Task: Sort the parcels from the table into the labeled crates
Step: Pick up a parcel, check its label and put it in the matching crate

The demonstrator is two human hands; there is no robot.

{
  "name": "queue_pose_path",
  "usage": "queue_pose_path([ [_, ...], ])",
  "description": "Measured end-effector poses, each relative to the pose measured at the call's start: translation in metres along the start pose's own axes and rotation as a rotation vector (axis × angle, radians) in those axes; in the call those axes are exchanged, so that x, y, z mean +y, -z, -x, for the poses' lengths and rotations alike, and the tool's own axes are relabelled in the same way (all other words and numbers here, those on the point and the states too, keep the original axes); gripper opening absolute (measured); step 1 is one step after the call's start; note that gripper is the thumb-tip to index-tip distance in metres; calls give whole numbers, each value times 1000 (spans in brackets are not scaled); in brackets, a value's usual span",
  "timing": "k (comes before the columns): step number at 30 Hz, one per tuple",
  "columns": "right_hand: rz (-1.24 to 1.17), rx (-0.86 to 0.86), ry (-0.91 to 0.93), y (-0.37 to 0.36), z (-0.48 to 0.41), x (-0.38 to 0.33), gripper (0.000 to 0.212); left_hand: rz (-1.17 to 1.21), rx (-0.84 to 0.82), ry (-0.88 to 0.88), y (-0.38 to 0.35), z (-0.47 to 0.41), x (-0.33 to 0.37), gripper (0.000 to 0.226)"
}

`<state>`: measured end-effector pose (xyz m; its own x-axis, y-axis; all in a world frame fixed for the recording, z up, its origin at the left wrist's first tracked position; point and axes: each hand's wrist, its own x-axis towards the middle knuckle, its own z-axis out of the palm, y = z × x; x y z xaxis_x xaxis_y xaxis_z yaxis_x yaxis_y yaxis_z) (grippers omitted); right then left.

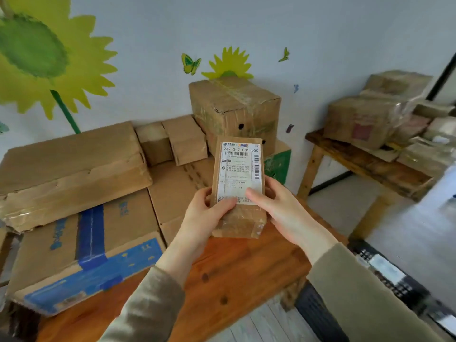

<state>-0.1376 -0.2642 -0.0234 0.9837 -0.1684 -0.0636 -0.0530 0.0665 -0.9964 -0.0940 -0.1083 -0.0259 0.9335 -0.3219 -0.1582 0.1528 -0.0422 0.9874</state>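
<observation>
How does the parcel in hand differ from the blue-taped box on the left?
The held parcel is small and slim; the blue-taped box is far larger. The parcel is lifted, gripped by left hand and right hand; the box lies on the wooden table. The parcel shows a white shipping label; the box shows blue tape and print. Both are brown cardboard.

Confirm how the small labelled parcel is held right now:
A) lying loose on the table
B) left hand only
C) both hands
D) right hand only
C: the left hand and the right hand both grip the small parcel, thumbs on its label face, holding it up over the table.
</observation>
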Motion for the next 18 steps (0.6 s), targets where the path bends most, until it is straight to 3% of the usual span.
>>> queue_pose_path([
  [4,-12,134,-4,58,25,1,46,-44,-159,10,-60,-7,-2,47],
  [7,-26,254,-21,114,45,8,51,-98,-255,28,-122,-15,-7,56],
  [18,-70,518,-69,281,93,31,52,-123,-461,80,-305,-22,-31,52],
])
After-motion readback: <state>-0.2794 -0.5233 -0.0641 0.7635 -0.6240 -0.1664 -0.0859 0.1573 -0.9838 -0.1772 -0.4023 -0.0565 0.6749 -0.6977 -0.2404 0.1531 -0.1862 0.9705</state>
